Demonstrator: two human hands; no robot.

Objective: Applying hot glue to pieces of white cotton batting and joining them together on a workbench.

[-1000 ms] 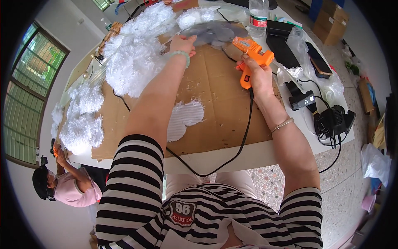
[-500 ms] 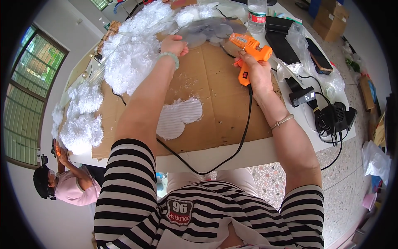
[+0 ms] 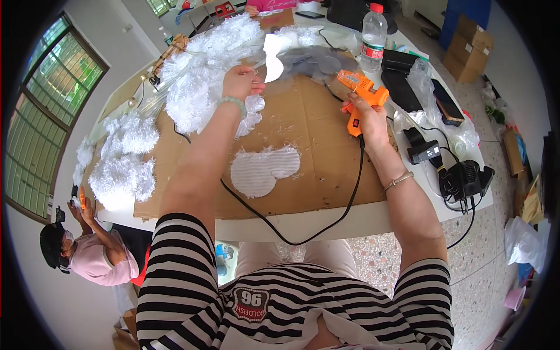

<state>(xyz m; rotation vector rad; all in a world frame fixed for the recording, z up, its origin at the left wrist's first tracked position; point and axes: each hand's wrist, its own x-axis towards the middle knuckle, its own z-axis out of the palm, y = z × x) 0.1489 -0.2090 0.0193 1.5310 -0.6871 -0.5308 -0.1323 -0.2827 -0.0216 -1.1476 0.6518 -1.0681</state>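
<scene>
My right hand (image 3: pixel 372 116) is wrapped round an orange hot glue gun (image 3: pixel 364 96), its nozzle pointing to the far left and its black cord (image 3: pixel 350 210) hanging toward me. My left hand (image 3: pixel 242 84) has its fingers pinched at a thin sheet with a scalloped edge (image 3: pixel 272 61), bright white where it stands up; its lower part is hard to make out. Smoky see-through cut-outs (image 3: pixel 318 63) lie piled beyond my hands. White shaggy pieces (image 3: pixel 192 87) heap up left of my left hand, and some shaggy white material (image 3: pixel 251 114) shows beside its wrist. Nearer me lies a striped white cloud-shaped piece (image 3: pixel 262 172).
Brown cardboard (image 3: pixel 326 169) covers much of the table. On the right are a water bottle (image 3: pixel 373 41), a phone (image 3: pixel 448 102), a black adapter with tangled cables (image 3: pixel 464 169) and plastic bags. Another person (image 3: pixel 102 254) sits at the left; a pink sleeve (image 3: pixel 274 6) shows at the far side.
The scalloped sheet has come up off the far pile at my left hand. Shaggy white material now shows beside my left wrist. My right hand still holds the glue gun; the view has shifted slightly.
</scene>
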